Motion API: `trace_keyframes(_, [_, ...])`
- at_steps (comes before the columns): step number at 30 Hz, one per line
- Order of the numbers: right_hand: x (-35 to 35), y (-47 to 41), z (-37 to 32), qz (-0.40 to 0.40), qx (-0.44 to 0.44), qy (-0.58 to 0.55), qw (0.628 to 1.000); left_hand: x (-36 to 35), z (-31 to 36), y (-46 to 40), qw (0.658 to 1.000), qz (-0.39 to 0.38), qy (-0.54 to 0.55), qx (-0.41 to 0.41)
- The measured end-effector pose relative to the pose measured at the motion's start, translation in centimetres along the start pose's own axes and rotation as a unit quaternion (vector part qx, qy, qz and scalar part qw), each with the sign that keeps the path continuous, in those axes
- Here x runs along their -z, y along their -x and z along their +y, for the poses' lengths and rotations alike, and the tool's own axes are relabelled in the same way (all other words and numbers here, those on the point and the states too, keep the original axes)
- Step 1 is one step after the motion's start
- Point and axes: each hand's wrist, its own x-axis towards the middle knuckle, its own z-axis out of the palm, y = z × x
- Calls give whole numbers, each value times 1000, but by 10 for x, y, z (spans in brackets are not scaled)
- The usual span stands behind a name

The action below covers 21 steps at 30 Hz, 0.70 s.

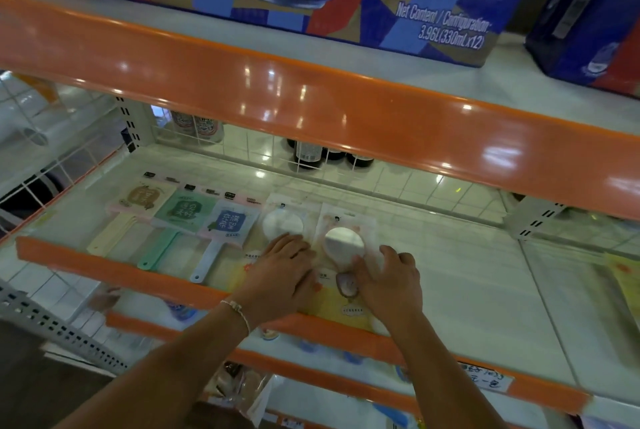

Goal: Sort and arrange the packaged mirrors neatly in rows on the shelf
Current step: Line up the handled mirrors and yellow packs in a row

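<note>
On the white shelf (pixel 450 255), three handled mirrors lie in a row by the left end: the cream mirror (pixel 133 212), the green mirror (pixel 176 220) and the blue mirror (pixel 225 231), handles toward the orange front edge (pixel 104 267). Just right of them lies a round mirror pack (pixel 282 220); your left hand (pixel 284 265) rests flat on it, fingers straight and released. Beside it, the pink mirror pack (pixel 343 241) sits near the front edge, your right hand (pixel 388 276) grasping its lower part with curled fingers.
</note>
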Motion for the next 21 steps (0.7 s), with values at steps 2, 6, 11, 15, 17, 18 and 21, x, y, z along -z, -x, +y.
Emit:
trace_keyframes(2, [15,-3,15,8,10,-17,1000,4,16,-13,1000,26,12,-3])
trace_keyframes(6, [51,-11,54,29,15,-31,999,-1,72,-58,998,54,30,-2])
trace_keyframes(11, [109,-19,126,77,-3,-23,997,-39,167,-111,997,35,60,-26])
trace_keyframes(15, [152,-22,196,140,-37,-26,989,-72,244,-140,995,-7,92,-36])
trace_keyframes(17, [172,-21,231,180,-64,-1,981,-88,278,-151,993,-20,105,-54])
trace_keyframes(18, [182,-20,247,191,-85,25,978,-96,293,-156,991,-27,113,-65])
trace_keyframes(21, [209,-19,292,188,-146,103,966,-112,333,-167,986,-47,139,-85])
